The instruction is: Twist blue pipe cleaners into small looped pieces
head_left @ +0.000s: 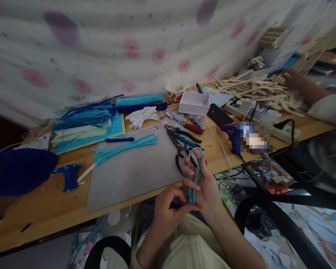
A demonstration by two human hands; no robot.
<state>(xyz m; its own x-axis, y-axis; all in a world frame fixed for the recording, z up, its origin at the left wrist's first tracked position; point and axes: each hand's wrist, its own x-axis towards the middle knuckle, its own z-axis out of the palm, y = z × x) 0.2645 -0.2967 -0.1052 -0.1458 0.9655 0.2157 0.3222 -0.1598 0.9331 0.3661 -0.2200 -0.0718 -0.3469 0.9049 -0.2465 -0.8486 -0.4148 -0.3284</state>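
Observation:
A light-blue pipe cleaner [198, 171] is bent into a long narrow loop above the table's front edge. My right hand [208, 186] is closed around it, fingers curled over its strands and the loop's top by the fingertips. At the loop's lower end, my left hand [168, 209] pinches the strands with its thumb and bent fingers. Just behind my hands lie teal-handled pliers [184, 134] and a black-handled cutting tool [176, 144]. A loose bundle of light-blue pipe cleaners [126, 147] rests on the grey mat [120, 183].
White stems [142, 117] and dark-blue bundles [141, 107] lie farther back. A white box [194, 104] holds small beads. To the right are a phone [218, 114], a blue glue gun [232, 138], a power strip [285, 130], wooden sticks [252, 89] and another person's arm [305, 86].

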